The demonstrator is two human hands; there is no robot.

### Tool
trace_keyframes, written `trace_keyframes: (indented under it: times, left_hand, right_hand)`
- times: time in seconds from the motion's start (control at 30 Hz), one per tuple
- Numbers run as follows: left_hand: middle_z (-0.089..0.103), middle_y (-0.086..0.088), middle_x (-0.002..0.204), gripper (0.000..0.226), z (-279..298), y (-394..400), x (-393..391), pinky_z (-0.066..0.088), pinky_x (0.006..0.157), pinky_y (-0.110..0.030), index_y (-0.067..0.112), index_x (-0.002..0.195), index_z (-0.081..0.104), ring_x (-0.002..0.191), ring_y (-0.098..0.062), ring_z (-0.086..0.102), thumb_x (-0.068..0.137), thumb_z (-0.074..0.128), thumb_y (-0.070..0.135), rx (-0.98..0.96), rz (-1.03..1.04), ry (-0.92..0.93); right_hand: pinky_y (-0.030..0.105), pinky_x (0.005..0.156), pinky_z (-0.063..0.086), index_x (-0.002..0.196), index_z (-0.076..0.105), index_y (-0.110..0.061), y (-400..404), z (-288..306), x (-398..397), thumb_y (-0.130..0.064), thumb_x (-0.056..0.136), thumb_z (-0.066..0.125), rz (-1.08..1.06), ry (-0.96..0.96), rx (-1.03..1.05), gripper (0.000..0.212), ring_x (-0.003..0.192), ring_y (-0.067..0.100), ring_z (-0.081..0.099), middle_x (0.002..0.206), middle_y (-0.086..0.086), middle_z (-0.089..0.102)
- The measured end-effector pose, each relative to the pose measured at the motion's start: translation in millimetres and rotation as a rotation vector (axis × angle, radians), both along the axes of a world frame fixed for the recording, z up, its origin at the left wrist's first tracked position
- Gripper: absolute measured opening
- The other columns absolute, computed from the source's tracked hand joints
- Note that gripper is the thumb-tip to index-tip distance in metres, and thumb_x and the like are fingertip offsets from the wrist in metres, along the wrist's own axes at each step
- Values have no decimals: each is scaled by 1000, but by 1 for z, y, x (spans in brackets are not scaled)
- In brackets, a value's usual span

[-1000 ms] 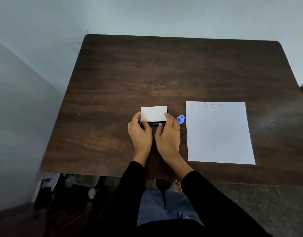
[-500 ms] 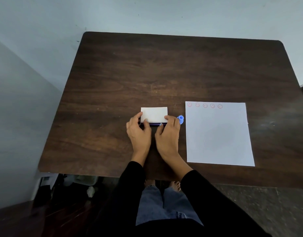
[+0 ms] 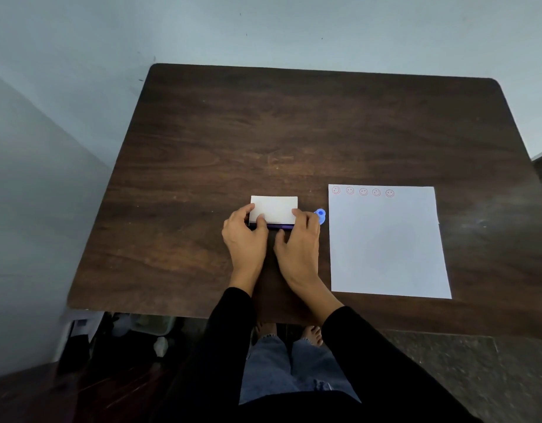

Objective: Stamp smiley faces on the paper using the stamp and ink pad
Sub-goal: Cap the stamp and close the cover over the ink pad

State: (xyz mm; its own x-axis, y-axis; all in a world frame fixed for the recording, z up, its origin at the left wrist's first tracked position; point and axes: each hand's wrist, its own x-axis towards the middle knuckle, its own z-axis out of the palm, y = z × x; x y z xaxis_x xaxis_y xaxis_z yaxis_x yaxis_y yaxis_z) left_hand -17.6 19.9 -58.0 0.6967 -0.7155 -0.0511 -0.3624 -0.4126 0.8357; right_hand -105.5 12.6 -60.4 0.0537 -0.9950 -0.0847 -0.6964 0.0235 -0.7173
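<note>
Seen from above, at a dark wood-grain counter (image 3: 294, 132), smooth and round-cornered. Left hand (image 3: 244, 239) curled on the left end of the ink pad (image 3: 274, 210), thumb on its near edge, fingers on the pale lid. Pad a small flat rectangular case, long axis running left to right, white lid raised over a dark purple base; whether opening or closing cannot be told. Right hand (image 3: 298, 242) gripping the right end the same way, fingers bent over the lid's corner. Just beyond the right hand's knuckles, on the counter between pad and paper: the stamp (image 3: 320, 215), a small blue plastic knob, mostly hidden, touched by neither hand as far as visible. Right hand plainly the nearer to it, the stamp lying just to that hand's right. Farther right, flat on the counter and well clear of the pad: the paper (image 3: 385, 248), a plain white matte sheet, 5 red smiley faces (image 3: 363, 192) in a row along its far edge, the remainder blank. Likely much stamping left.
</note>
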Motion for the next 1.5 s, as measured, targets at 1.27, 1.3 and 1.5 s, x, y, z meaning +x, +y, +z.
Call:
trace_keyframes:
  times: [1.27, 1.3, 1.5]
  left_hand:
    - [55, -11, 132, 46, -3, 3, -1, 33, 102, -29, 6, 134, 44, 123, -25, 48, 89, 55, 14, 5, -100, -1]
    - [55, -11, 132, 46, -4, 3, -1, 33, 101, -27, 6, 134, 44, 123, -25, 48, 90, 55, 14, 2, -102, -7]
    - [53, -11, 134, 45, -1, 4, -2, 33, 106, -31, 5, 134, 43, 126, -25, 46, 92, 52, 14, -23, -106, -31]
  right_hand:
    - [33, 88, 44, 118, 51, -10, -19, -6, -45, -13, 88, 56, -110, 31, -161, 31, 105, 24, 53, 116, 10, 60]
    - [30, 85, 43, 117, 51, -10, -19, -8, -45, -13, 89, 56, -103, 19, -163, 29, 104, 23, 54, 114, 10, 60]
    - [31, 86, 45, 118, 51, -12, -26, -10, -44, -15, 88, 59, -91, 26, -163, 31, 104, 23, 55, 115, 9, 61]
